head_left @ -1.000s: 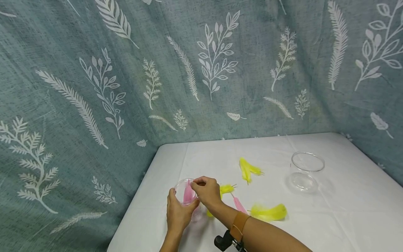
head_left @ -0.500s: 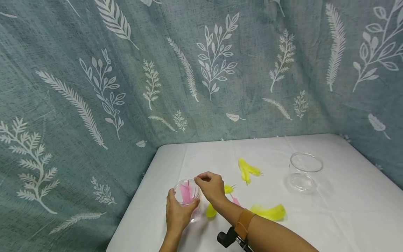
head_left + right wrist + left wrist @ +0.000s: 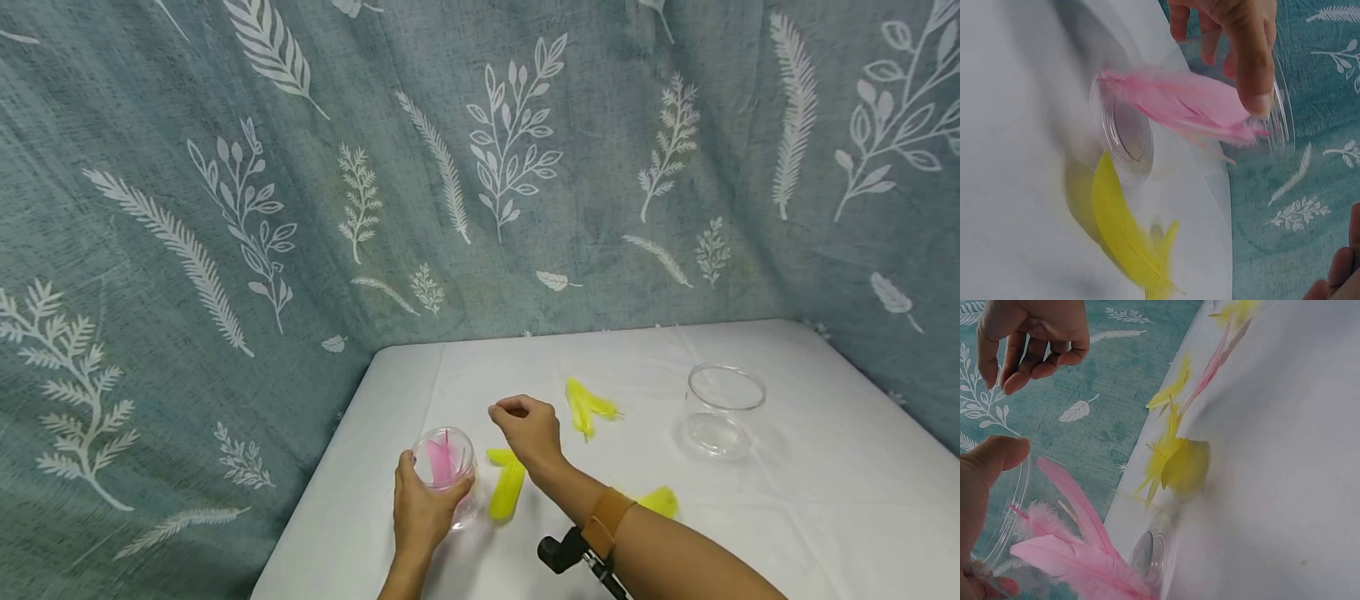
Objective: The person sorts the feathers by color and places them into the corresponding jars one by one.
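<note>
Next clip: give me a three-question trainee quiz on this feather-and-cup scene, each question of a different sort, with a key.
1. True or false: the left hand grips the small clear cup that holds pink feathers.
2. Multiple choice: what does the right hand hold? A) a yellow feather B) a pink feather C) nothing
3. Fill in: the large clear jar at the far right of the white table contains ____ feathers.

Key
1. True; fingers and thumb wrap the cup.
2. C; its fingers are curled above the table, with a yellow feather lying on the cloth beside it.
3. No; the jar looks empty.
</note>
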`<act>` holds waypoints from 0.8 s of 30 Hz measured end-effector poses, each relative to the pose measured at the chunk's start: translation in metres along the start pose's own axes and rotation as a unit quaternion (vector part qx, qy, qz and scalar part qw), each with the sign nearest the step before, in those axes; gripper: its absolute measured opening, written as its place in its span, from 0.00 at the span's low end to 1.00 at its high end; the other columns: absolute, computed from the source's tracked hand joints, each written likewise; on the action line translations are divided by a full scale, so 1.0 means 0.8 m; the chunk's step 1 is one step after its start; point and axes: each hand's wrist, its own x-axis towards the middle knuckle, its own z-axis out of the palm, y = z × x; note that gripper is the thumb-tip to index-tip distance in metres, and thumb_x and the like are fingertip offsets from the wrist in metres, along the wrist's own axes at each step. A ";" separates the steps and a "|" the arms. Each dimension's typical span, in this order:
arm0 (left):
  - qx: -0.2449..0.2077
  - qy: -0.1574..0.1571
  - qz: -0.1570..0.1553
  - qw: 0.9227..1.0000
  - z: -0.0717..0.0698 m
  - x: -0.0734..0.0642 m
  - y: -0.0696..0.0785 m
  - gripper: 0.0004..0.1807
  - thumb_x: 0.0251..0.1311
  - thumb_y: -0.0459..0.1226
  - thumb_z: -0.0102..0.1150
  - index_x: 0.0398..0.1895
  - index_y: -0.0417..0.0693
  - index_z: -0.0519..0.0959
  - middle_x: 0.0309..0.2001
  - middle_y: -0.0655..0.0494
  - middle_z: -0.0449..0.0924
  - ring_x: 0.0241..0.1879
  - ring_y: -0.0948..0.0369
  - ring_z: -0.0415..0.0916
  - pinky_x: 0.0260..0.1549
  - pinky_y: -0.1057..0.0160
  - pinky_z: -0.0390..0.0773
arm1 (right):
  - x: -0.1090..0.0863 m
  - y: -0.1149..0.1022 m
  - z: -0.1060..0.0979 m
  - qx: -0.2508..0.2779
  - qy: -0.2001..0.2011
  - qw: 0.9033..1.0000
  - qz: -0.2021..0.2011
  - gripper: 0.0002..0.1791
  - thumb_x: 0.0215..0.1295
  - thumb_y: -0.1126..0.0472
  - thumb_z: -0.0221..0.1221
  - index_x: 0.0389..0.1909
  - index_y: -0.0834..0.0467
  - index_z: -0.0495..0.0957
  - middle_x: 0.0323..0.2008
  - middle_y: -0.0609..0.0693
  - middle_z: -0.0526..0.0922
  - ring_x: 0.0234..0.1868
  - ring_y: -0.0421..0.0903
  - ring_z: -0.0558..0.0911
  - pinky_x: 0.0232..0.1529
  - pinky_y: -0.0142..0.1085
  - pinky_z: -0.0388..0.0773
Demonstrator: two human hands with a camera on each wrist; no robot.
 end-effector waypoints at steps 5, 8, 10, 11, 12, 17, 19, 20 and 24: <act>0.001 -0.001 0.003 1.000 0.000 0.000 -0.001 0.57 0.32 0.54 0.80 0.66 0.41 0.60 0.59 0.41 0.68 0.54 0.42 0.70 0.52 0.40 0.68 | 0.004 0.004 -0.011 -0.002 0.010 1.000 0.013 0.07 0.58 0.57 0.66 0.31 0.57 0.85 0.28 0.47 0.83 0.32 0.46 0.79 0.35 0.38 0.76; 0.001 0.001 0.007 1.000 0.000 0.000 -0.001 0.57 0.33 0.54 0.80 0.66 0.41 0.60 0.60 0.40 0.68 0.55 0.42 0.70 0.53 0.40 0.68 | 0.006 0.006 -0.017 -0.006 0.011 1.000 0.022 0.08 0.58 0.56 0.66 0.32 0.57 0.85 0.30 0.48 0.83 0.34 0.46 0.79 0.36 0.39 0.76; 0.001 0.001 0.008 1.000 0.001 0.000 -0.001 0.57 0.33 0.54 0.80 0.66 0.41 0.59 0.60 0.41 0.67 0.55 0.42 0.70 0.53 0.40 0.68 | 0.007 0.007 -0.020 -0.005 0.012 1.000 0.028 0.08 0.59 0.56 0.66 0.33 0.57 0.85 0.31 0.48 0.83 0.35 0.47 0.79 0.38 0.39 0.76; 0.001 0.001 0.007 1.000 0.001 0.000 -0.001 0.57 0.33 0.54 0.80 0.65 0.41 0.60 0.60 0.41 0.67 0.55 0.42 0.70 0.53 0.40 0.68 | 0.007 0.008 -0.022 -0.006 0.012 0.999 0.030 0.08 0.59 0.56 0.66 0.34 0.57 0.85 0.32 0.48 0.83 0.35 0.47 0.79 0.38 0.40 0.77; 0.002 0.001 0.007 1.000 0.001 0.000 0.000 0.57 0.33 0.54 0.80 0.65 0.41 0.60 0.60 0.41 0.67 0.55 0.42 0.70 0.53 0.40 0.68 | 0.008 0.009 -0.024 -0.005 0.013 0.999 0.031 0.08 0.59 0.56 0.66 0.34 0.57 0.85 0.32 0.48 0.83 0.36 0.47 0.80 0.39 0.40 0.77; 0.004 0.002 0.000 1.000 0.001 0.000 0.000 0.57 0.32 0.54 0.80 0.66 0.42 0.60 0.60 0.41 0.67 0.55 0.42 0.69 0.54 0.40 0.68 | 0.011 0.014 -0.034 -0.001 0.021 0.999 0.035 0.09 0.58 0.56 0.67 0.35 0.58 0.85 0.33 0.49 0.83 0.37 0.47 0.80 0.39 0.40 0.77; 0.005 0.002 0.000 1.000 0.001 0.000 0.000 0.58 0.32 0.54 0.80 0.66 0.41 0.60 0.59 0.41 0.67 0.55 0.42 0.69 0.53 0.40 0.68 | 0.013 0.016 -0.039 0.000 0.023 0.999 0.036 0.10 0.58 0.56 0.67 0.35 0.58 0.85 0.33 0.50 0.83 0.37 0.48 0.79 0.39 0.40 0.76; 0.005 0.002 0.000 1.000 0.001 0.000 0.000 0.57 0.32 0.54 0.80 0.66 0.42 0.60 0.59 0.41 0.67 0.55 0.42 0.70 0.53 0.39 0.68 | 0.013 0.017 -0.041 0.001 0.024 0.999 0.038 0.10 0.58 0.56 0.67 0.35 0.58 0.85 0.33 0.50 0.83 0.37 0.48 0.79 0.39 0.40 0.76; 0.005 0.002 0.000 1.000 0.001 0.000 -0.001 0.57 0.32 0.53 0.80 0.65 0.41 0.60 0.59 0.41 0.68 0.54 0.42 0.70 0.53 0.39 0.68 | 0.014 0.023 -0.049 -0.006 0.024 0.998 0.050 0.10 0.58 0.55 0.66 0.36 0.58 0.84 0.34 0.50 0.83 0.37 0.49 0.79 0.39 0.41 0.76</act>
